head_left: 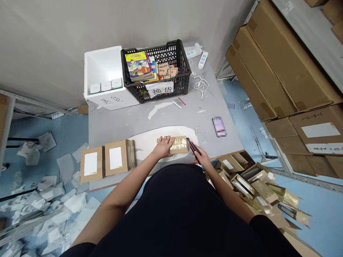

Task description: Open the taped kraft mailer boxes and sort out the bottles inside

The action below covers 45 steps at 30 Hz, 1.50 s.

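Grey workbench [160,117] below my view: my left hand [163,147] lies open and flat, pinning a taped kraft parcel [180,145] so it cannot slide, while my right hand [200,157] closes around a red-and-black utility knife [193,150] just beside it; two kraft mailers [91,165] sit further left.

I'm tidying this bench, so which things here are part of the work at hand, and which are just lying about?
In use: left hand flat on a taped cardboard packet; right hand gripping a box cutter.

Lying about: two cardboard packets, phone, black basket of books, power strip.
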Each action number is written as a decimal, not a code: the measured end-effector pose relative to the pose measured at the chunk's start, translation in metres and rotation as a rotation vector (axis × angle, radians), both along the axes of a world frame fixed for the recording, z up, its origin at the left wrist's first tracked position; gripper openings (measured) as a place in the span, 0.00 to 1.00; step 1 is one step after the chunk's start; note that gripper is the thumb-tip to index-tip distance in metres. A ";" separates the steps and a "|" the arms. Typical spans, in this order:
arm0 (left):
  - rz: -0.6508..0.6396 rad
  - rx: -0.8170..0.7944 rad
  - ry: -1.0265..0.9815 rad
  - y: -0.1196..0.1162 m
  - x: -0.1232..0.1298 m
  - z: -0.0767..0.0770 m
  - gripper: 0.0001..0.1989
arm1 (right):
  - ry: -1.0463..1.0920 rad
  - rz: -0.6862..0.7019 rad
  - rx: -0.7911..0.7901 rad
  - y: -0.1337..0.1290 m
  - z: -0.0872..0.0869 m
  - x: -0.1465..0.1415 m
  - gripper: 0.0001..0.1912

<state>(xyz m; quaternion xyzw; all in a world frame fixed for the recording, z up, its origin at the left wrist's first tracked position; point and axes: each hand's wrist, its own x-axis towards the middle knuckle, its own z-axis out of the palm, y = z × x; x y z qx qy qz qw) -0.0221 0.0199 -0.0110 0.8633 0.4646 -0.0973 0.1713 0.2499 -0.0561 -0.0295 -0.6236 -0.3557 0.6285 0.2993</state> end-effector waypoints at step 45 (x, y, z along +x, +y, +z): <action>0.023 0.015 -0.075 0.003 -0.005 -0.010 0.54 | -0.126 0.358 -0.098 -0.005 0.034 0.031 0.31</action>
